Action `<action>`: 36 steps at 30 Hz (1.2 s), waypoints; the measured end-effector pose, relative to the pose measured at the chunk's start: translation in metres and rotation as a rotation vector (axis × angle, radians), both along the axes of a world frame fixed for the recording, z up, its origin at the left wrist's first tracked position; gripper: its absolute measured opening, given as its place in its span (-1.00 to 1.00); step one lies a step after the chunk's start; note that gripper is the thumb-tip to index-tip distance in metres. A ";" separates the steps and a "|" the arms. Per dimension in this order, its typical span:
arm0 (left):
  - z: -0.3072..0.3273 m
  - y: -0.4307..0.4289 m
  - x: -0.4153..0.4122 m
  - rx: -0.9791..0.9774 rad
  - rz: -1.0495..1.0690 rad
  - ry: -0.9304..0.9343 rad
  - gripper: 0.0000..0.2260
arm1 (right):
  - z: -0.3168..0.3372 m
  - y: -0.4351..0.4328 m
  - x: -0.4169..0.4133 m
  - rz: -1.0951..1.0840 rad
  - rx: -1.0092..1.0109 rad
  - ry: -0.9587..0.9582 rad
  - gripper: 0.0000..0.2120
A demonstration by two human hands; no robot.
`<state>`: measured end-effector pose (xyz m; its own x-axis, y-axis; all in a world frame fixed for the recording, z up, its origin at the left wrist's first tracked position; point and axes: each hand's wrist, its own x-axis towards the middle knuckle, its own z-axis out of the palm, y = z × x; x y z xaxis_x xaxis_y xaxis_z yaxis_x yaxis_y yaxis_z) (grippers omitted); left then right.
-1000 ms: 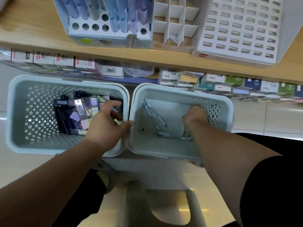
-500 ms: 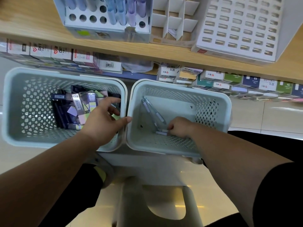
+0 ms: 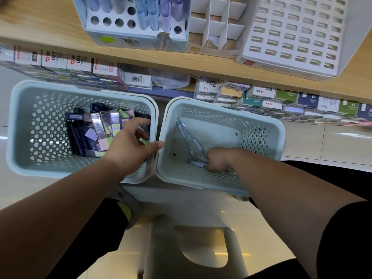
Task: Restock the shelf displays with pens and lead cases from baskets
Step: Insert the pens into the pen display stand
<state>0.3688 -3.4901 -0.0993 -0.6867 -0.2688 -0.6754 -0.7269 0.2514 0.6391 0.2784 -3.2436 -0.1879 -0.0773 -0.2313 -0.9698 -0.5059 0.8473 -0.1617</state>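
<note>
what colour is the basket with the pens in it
The basket with the pens is pale blue-grey, walls punched with small holes; head view.

A pale plastic stool (image 3: 161, 248) stands on glossy floor tiles (image 3: 302, 146); rows of small printed boxes (image 3: 259, 91) line up beyond, a crumpled plastic bag (image 3: 171, 79) among them.

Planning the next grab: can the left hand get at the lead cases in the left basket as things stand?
Probably yes. The left hand is inside the left basket, its fingers over the lead cases, which lie uncovered; nothing stands between.
</note>
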 end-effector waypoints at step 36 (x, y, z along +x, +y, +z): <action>-0.006 -0.005 0.001 -0.010 -0.034 -0.006 -0.45 | -0.021 -0.044 0.012 -0.895 -0.177 0.416 -0.90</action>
